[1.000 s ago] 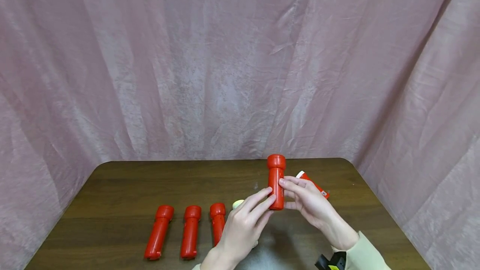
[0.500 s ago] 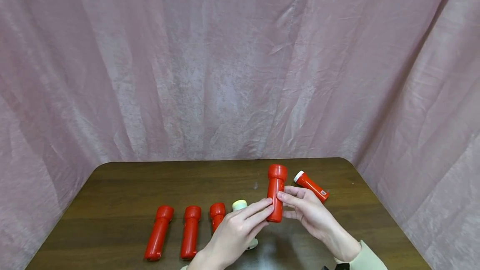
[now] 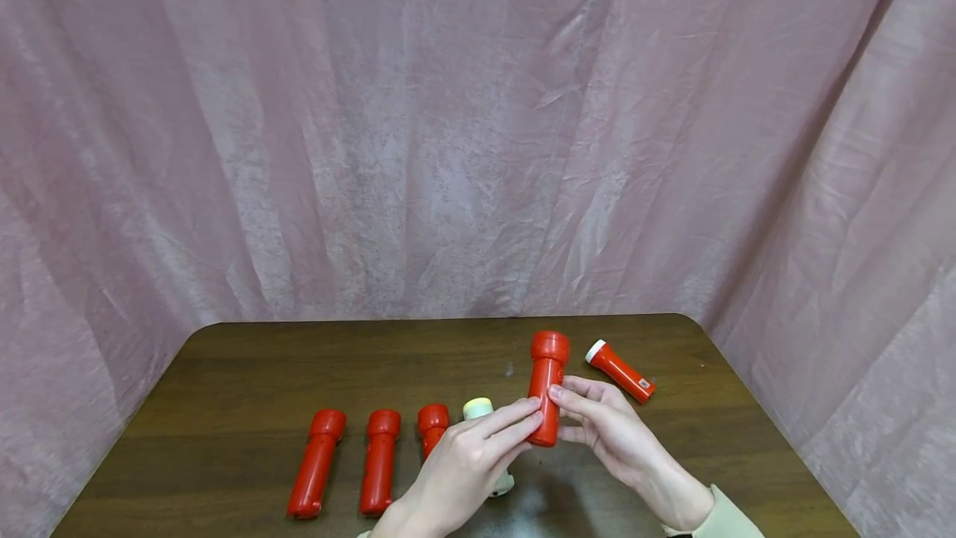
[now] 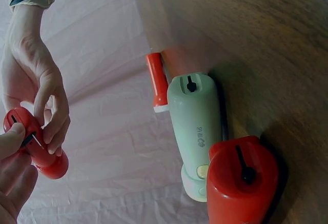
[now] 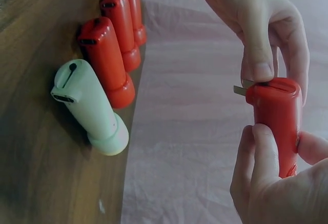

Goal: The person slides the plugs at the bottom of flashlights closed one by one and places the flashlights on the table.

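Observation:
Over the table, a red flashlight point(image 3: 548, 384) stands upright between both hands, its wide head at the top. My right hand point(image 3: 616, 430) grips its body from the right with thumb and fingers. From the left, the fingers of my left hand point(image 3: 466, 459) lie against the lower body. In the right wrist view, the thumb of that left hand point(image 5: 271, 24) presses the slider at the flashlight's tail end. Two metal plug prongs point(image 5: 240, 90) stick out of the side there.
A pale green flashlight point(image 5: 89, 98) lies left of the hands, partly covered in the head view. Red flashlights point(image 3: 317, 463) lie in a row further left. Another red flashlight with a white head point(image 3: 620, 372) lies back right. A pink curtain point(image 3: 448, 148) hangs behind the wooden table point(image 3: 261, 372).
Both hands have lowered the red flashlight slightly toward the table's near side, mostly in the first half second. The white-headed flashlight behind is now uncovered. Both hands keep hold.

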### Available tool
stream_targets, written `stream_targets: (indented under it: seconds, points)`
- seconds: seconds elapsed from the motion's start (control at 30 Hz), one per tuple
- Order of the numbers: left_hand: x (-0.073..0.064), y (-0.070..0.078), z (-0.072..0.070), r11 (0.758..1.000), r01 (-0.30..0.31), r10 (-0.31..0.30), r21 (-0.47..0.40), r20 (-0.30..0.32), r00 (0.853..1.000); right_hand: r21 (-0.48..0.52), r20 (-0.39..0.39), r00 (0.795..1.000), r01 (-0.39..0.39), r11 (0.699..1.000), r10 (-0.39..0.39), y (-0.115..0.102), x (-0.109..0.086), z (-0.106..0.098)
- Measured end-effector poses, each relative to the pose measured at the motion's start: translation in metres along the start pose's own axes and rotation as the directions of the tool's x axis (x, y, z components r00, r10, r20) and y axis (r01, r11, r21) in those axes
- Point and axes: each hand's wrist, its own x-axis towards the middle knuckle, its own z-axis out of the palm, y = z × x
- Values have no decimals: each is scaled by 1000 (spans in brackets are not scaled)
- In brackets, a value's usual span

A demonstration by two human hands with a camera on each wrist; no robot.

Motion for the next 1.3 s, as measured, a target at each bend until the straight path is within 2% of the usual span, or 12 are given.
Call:
stream_targets:
  seconds: [0.47,0.8,1.3]
  points:
    - [-2,1,1,1000,6,-6,-3,-23,1000,58,-5,999,-49,997,49,2,0,3]
    - [-2,1,0,1000,-4,4,7,-11,1000,115,47,999,-31,993,25,4,0,4]
    - [-3,1,0,1000,11,-11,4,-39,999,120,31,999,-32,992,29,3,0,8]
